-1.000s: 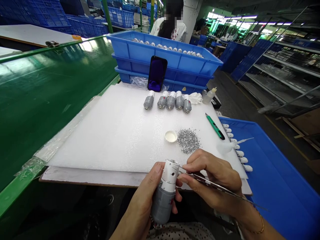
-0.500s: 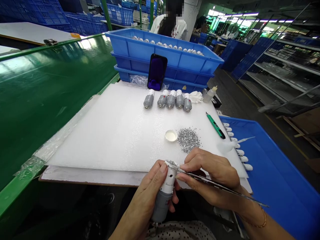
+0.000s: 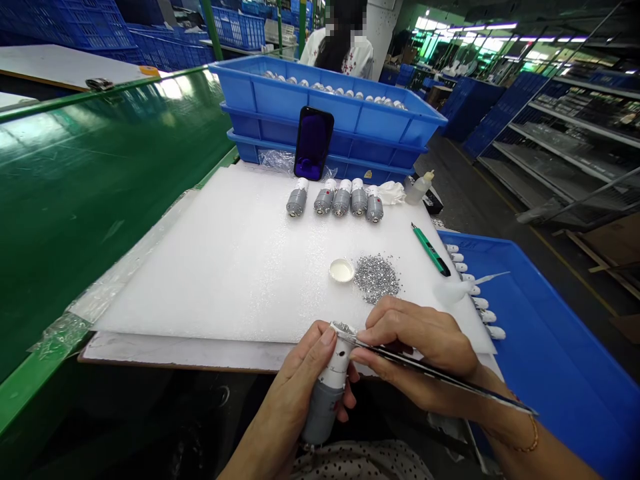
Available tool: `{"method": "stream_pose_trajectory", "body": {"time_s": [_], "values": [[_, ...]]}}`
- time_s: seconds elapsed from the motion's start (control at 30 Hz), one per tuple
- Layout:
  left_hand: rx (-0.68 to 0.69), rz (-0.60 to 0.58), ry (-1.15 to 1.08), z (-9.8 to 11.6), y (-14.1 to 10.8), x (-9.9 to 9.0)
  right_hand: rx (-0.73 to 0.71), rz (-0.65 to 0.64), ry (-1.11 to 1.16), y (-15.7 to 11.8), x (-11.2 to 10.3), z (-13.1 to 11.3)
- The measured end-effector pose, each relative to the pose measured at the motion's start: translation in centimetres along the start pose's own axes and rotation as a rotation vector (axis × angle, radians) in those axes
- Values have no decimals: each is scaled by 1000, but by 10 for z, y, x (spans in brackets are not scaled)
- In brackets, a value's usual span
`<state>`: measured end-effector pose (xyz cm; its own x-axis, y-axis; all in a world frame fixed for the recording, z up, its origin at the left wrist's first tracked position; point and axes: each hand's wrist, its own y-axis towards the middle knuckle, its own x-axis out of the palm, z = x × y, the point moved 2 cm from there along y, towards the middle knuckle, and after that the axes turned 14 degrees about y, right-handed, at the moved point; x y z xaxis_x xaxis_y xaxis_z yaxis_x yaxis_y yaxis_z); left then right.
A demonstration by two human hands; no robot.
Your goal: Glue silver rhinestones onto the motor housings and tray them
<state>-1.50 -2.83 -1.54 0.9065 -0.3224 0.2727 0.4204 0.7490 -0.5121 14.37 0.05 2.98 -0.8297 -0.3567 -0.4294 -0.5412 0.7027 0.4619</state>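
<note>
My left hand (image 3: pixel 305 373) is wrapped round a grey-and-white cylindrical part (image 3: pixel 323 403), held tilted with its white end up, just off the near edge of the table. In my right hand (image 3: pixel 420 340) is a pair of dark tweezers (image 3: pixel 445 377), pinched between thumb and fingers. The tweezers' tips meet the rim of the cylinder's white end; whether they grip a small piece there is too small to tell. Beyond my hands lie a pile of tiny silvery pieces (image 3: pixel 377 277) and a small round white dish (image 3: pixel 341 271) with pale contents.
Several similar grey-and-white cylinders (image 3: pixel 341 200) stand in a row before stacked blue crates (image 3: pixel 330 120), where a phone (image 3: pixel 313 143) leans. A green utility knife (image 3: pixel 431 249) and a squeeze bottle (image 3: pixel 419 189) lie right. A blue bin (image 3: pixel 545 333) borders the table; a person (image 3: pixel 340 50) is behind.
The back end of the tweezers and my right wrist have shifted very slightly. Both hands keep their hold, and the cylinder stays in nearly the same place.
</note>
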Motion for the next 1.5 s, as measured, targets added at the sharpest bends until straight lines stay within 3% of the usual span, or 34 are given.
{"method": "stream_pose_trajectory", "body": {"time_s": [0.6,1.03,1.5], "values": [[0,4,48,-3,3,-4,-13,41,17,-2,6,2],[21,28,39,-5,5,-5,-102,179,-207,-11,28,-5],[83,3,56,-7,9,-7,-105,230,-294,-13,38,-6]]}}
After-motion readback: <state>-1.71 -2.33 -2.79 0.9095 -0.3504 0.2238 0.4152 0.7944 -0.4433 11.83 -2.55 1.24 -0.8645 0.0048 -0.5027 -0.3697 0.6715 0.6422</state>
